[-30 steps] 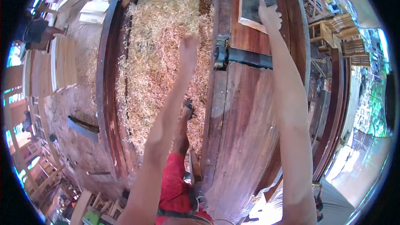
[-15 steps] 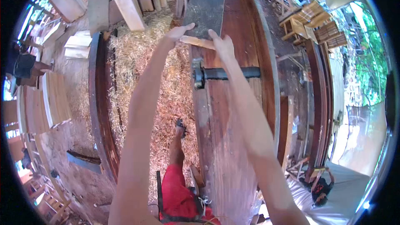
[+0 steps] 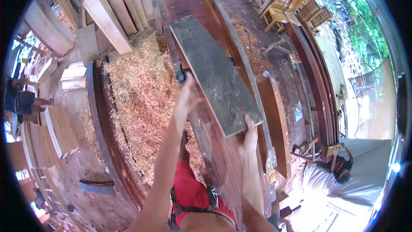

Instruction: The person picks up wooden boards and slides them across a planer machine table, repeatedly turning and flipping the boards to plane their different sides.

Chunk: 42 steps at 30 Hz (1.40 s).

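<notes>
A dark rectangular board (image 3: 216, 77) with pale edges lies tilted across the long reddish-brown wooden bench (image 3: 219, 163). My left hand (image 3: 189, 94) is at the board's left long edge, thumb up against it and fingers apart. At the near right corner my right hand (image 3: 250, 133) grips the board, its thumb on top and its fingers hidden below. A dark metal clamp part (image 3: 179, 72) shows at the bench's left side, partly covered by the board.
Wood shavings (image 3: 141, 103) cover the ground left of the bench. Long dark beams (image 3: 315, 81) stand at the right, pale planks (image 3: 107, 13) at the upper left. One person (image 3: 342, 169) is at the lower right, another (image 3: 23, 101) at the far left.
The dark board has come nearer and turned diagonally, now covering the clamp bar. My hands have moved down and apart with it. The whole view has shifted and rotated.
</notes>
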Tool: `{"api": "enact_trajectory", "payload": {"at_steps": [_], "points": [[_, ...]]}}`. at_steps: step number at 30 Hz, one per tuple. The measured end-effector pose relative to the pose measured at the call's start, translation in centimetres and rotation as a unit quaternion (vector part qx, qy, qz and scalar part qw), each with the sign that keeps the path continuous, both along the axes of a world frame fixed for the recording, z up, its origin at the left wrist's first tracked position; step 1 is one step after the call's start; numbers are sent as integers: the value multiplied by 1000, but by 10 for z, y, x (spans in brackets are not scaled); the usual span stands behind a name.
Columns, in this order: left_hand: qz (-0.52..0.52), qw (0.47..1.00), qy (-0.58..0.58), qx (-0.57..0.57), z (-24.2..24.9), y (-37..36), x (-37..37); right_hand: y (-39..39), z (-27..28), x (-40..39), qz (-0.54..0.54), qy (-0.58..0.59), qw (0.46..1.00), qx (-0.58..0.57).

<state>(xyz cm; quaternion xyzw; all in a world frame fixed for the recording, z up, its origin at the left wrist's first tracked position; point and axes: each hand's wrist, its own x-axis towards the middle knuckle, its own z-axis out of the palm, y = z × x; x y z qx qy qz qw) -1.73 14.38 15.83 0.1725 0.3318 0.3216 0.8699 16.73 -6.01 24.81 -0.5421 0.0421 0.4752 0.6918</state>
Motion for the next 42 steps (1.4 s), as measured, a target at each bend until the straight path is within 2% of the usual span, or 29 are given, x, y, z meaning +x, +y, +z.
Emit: {"api": "enact_trajectory", "payload": {"at_steps": [1,2,4,6,7,9,10,12,15,17,19,20,21,22,23,24,25,26,27,28,31,35,37,38,40,41,42], "points": [[53,997,52,-3,8,13,4,-27,6,4,2,-1,1000,-9],[74,996,40,-31,-18,31,12,-50,9,9,-5,-1,1000,-9],[72,980,185,9,4,19,40,-99,4,14,-7,7,1000,3],[47,987,146,-42,-5,-27,51,-168,-24,27,-23,-15,999,-19],[39,989,138,-18,-26,-52,52,-206,-36,33,-29,7,999,-29],[31,984,166,56,-26,-118,57,-278,-47,31,-57,61,995,-49],[-5,991,132,30,-20,-151,56,-320,-47,30,-69,91,991,-67],[-67,980,188,2,-30,-211,56,-393,-51,26,-80,76,991,-77],[-134,979,153,7,-40,-278,52,-461,-36,18,-94,51,990,-95],[-198,960,192,56,-64,-301,48,-498,-59,18,-99,45,988,-112],[-238,877,384,162,-44,-290,44,-532,-104,23,-76,-7,979,-189],[-164,759,578,252,-33,-281,50,-536,-110,24,-86,2,978,-189],[-93,621,680,380,-33,-268,61,-534,-118,28,13,-90,968,-235],[-54,593,632,495,-39,-243,71,-529,-125,36,116,-181,937,-275],[-14,556,575,601,-45,-216,85,-513,-111,50,113,-175,939,-273],[-65,533,594,599,-49,-202,109,-493,-77,61,254,-188,848,-424],[-114,508,614,593,-53,-197,129,-485,-55,62,387,-193,713,-551],[-120,502,616,595,-60,-196,140,-487,-53,54,389,-186,717,-547],[-185,447,654,581,-67,-195,152,-489,-53,45,347,-394,708,-472],[-245,391,687,561,-69,-198,162,-492,-59,44,286,-584,661,-374],[-240,380,712,539,-72,-203,170,-513,-98,43,299,-581,673,-347],[-226,359,728,539,-77,-204,175,-520,-120,51,300,-604,670,-310],[-221,352,735,535,-82,-201,173,-528,-129,58,338,-630,638,-287],[-212,354,729,546,-85,-200,172,-529,-133,59,343,-628,641,-280],[-207,352,726,553,-88,-197,173,-519,-118,64,364,-677,570,-289],[-202,358,722,557,-87,-198,172,-517,-115,64,340,-671,610,-249],[-198,365,716,561,-87,-199,172,-518,-118,60,344,-664,615,-250]]}}
